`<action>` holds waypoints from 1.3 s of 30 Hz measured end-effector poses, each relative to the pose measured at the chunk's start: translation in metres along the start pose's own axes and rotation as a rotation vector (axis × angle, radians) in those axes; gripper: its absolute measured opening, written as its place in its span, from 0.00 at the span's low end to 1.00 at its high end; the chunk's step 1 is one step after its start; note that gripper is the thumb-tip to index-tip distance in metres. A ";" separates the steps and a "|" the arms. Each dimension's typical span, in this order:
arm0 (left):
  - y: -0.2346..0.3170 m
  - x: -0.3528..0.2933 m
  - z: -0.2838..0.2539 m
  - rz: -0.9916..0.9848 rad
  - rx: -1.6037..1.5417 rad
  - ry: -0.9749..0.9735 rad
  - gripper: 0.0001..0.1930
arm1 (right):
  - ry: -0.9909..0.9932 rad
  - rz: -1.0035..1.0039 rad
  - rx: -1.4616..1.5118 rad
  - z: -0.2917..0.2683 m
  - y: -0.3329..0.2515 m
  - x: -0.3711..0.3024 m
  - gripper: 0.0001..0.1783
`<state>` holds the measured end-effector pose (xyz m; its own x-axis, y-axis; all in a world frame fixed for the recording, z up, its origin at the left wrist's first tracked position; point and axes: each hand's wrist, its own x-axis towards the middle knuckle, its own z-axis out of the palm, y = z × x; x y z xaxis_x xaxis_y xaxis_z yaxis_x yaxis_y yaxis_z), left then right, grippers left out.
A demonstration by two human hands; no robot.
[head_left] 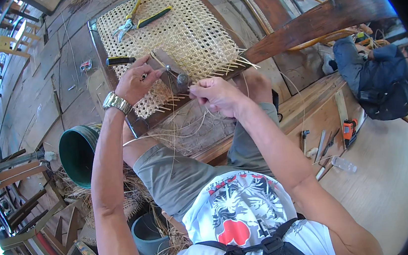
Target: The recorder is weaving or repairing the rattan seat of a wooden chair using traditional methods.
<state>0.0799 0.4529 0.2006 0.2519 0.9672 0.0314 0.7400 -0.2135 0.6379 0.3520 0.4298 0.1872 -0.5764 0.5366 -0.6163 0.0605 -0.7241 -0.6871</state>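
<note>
A woven cane panel point(188, 27) in a dark wooden frame lies across my knees, with loose strand ends along its near edge. My left hand point(138, 80), wearing a metal watch point(117, 103), is closed over the panel's near part; what its fingers grip is too small to make out. Beside its fingertips lie a flat brown piece point(166, 59) and a dark rounded object point(183, 81). My right hand point(216, 95) pinches at the near edge, its held item unclear. Pruning shears point(128, 25) with yellow-black handles rest on the cane, and a black-handled tool point(120, 60) lies left.
A green bucket point(80, 155) stands left of my legs, with another bucket point(150, 236) below amid cane scraps. A curved wooden piece point(322, 18) extends right. Hand tools and a clear bottle point(343, 164) lie at right. A person point(377, 74) sits at far right.
</note>
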 end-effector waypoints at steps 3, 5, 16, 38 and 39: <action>-0.004 0.003 -0.001 0.007 0.032 -0.024 0.14 | 0.407 -0.568 -0.598 0.003 0.024 0.011 0.07; 0.001 0.004 0.000 -0.019 0.019 -0.030 0.14 | 0.546 -0.711 -0.840 0.013 0.032 -0.004 0.07; -0.003 0.004 0.000 0.004 0.018 -0.028 0.14 | 0.779 -0.143 -1.214 -0.068 0.206 -0.307 0.06; -0.003 0.003 -0.001 0.028 0.024 0.001 0.13 | 0.692 -0.552 -0.796 0.023 0.029 -0.008 0.23; -0.002 0.003 -0.001 0.021 0.006 0.001 0.13 | 0.689 -0.554 -0.793 0.020 0.033 -0.007 0.23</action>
<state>0.0781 0.4564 0.2001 0.2672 0.9626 0.0458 0.7384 -0.2350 0.6321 0.3421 0.3937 0.1763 -0.1373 0.9880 -0.0709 0.5685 0.0200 -0.8224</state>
